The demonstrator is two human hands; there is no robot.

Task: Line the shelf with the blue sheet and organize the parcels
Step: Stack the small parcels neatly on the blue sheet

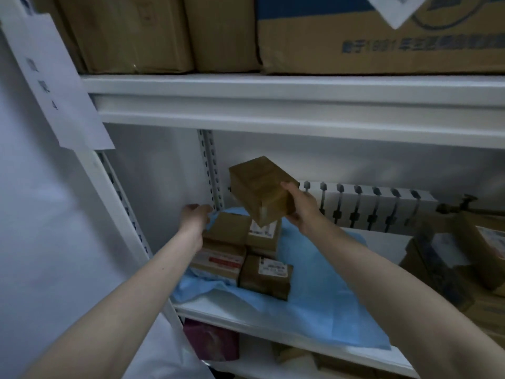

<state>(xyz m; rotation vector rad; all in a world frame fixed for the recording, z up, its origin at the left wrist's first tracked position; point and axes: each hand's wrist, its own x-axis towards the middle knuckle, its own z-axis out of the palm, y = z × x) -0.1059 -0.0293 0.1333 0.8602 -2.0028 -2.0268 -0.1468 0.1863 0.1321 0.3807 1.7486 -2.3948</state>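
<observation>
Four small parcels (259,274) sit clustered at the left end of the blue sheet (314,283), which lies rumpled across the white shelf (246,321). The right hand (300,210) grips a fifth parcel (262,187), tilted, in the air just above that cluster (thumb on top, fingers beneath). The left hand (195,216) reaches toward the back left corner, fingers curled beside the sheet's edge; whether it pinches the sheet, I cannot tell. Big cartons (136,34) fill the shelf above.

Looks like a stockroom: white metal racking (273,99) is stacked with big cartons (369,45) up top, labelled parcels (262,274) are kept on the shelf below, and a paper sign (54,86) is taped to the upright.
</observation>
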